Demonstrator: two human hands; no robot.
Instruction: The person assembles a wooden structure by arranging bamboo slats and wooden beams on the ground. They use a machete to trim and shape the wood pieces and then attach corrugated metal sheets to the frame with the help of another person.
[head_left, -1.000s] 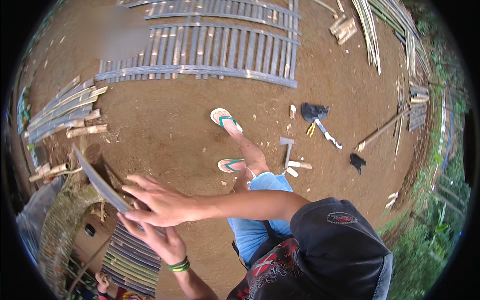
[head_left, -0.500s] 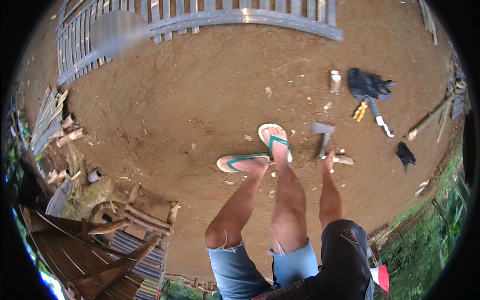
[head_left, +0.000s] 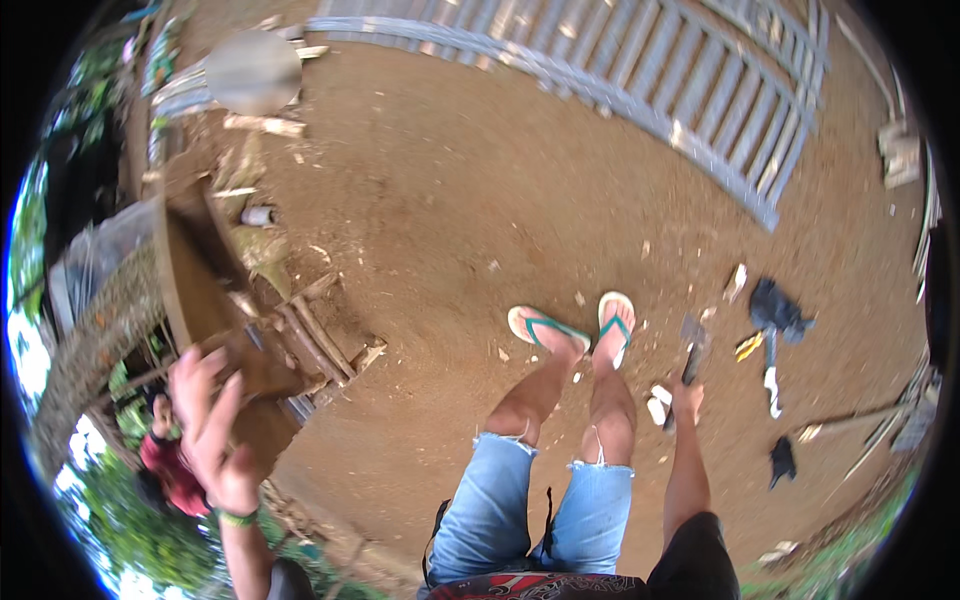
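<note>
Head view: hatchet in the right hand, left hand spread beside a brown board

Right hand [head_left: 687,402]: fingers curled round the dark shaft of a hatchet [head_left: 691,362], low over the bare soil [head_left: 410,200], right of the sandals [head_left: 548,328]. Blade end points away from the body. Small pale chunks [head_left: 657,404] lie just left of the grip.

Left hand [head_left: 212,435]: fingers well apart, in front of the brown board [head_left: 195,300] at far left. Cannot tell whether it touches the board or bears any of its weight; motion blur here.

Handling (judged): hatchet rigid, likely head-heavy, so it should want to tip blade-first when held near the butt. Shaft is the sound place to hold; a grip nearer the head should steady it, clear of the edge. Slipperiness: cannot tell. Board looks stiff lengthwise, perhaps springy; long edges may be splintery, so best taken by the broad faces.

Materials: hatchet head flat, greyish, apparently metal. Board broad, brown, slightly curved. Slatted panel [head_left: 680,138] at top: grey strips, worn-looking, fixed across long rails. Black bag [head_left: 778,310] at right, limp and creased; yellow tool [head_left: 748,346] just beside it. Soil dry-looking, scattered with pale chips.
</note>
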